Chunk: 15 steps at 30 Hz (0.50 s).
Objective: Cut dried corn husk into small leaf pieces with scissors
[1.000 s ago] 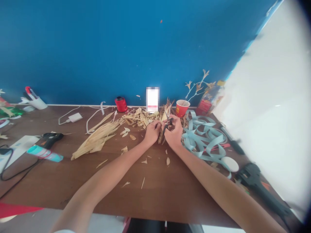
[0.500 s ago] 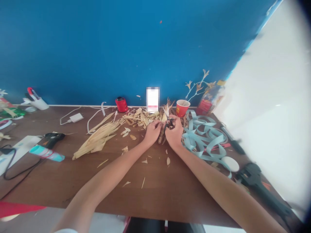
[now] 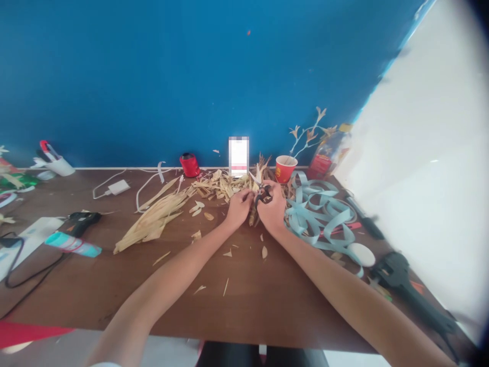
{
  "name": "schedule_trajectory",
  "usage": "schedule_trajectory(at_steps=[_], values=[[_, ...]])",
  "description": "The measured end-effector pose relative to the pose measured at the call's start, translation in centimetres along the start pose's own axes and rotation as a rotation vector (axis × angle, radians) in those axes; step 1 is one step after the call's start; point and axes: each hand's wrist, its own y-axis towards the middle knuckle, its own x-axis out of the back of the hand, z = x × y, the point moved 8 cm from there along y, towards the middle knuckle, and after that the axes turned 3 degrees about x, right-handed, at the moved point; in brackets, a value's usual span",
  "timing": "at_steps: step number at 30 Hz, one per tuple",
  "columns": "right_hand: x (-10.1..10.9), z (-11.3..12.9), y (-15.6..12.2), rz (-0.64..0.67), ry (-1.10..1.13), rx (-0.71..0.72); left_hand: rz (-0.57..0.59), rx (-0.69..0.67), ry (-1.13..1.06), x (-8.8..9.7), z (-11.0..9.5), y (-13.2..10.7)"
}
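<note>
My right hand [image 3: 272, 204] is closed round the black handles of a pair of scissors [image 3: 262, 192], whose blades point up and to the left, a little apart. Just to its left, my left hand [image 3: 240, 206] has its fingers pinched together. Whatever sits between those fingertips is too small to make out. Behind both hands spreads a heap of dried husk scraps [image 3: 219, 184]. A longer bundle of pale dried husks [image 3: 155, 219] lies to the left of my left hand. Small cut bits, such as a husk flake [image 3: 265, 252], are scattered on the brown table [image 3: 244, 300].
A red paper cup [image 3: 286, 169] with a husk-flower stem stands behind my right hand. Coils of pale blue ribbon [image 3: 324, 214] and a glue gun [image 3: 412, 290] lie rightward. Against the blue wall are a phone [image 3: 239, 157] and a red can-like object [image 3: 189, 165]. A charger [image 3: 118, 187] lies left.
The scissors have turned, so their blades lean further left and stand wider apart. Both hands stay in nearly the same place, and the view has shifted slightly.
</note>
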Motion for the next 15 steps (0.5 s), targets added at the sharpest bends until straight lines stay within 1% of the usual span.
schedule_trajectory(at_steps=[5, 8, 10, 15], values=[[0.2, 0.2, 0.0, -0.015, 0.028, 0.000, 0.040, 0.028, -0.029, -0.5, 0.3, 0.0], [0.2, 0.2, -0.1, -0.015, 0.045, 0.010, 0.038, 0.020, -0.022, -0.5, 0.1, -0.2], [0.1, 0.2, -0.1, -0.016, 0.053, 0.015, 0.010, 0.010, -0.010, -0.2, -0.2, -0.3], [0.3, -0.1, 0.0, -0.033, 0.061, -0.007, -0.045, -0.065, 0.095, 0.2, -1.0, -0.4]])
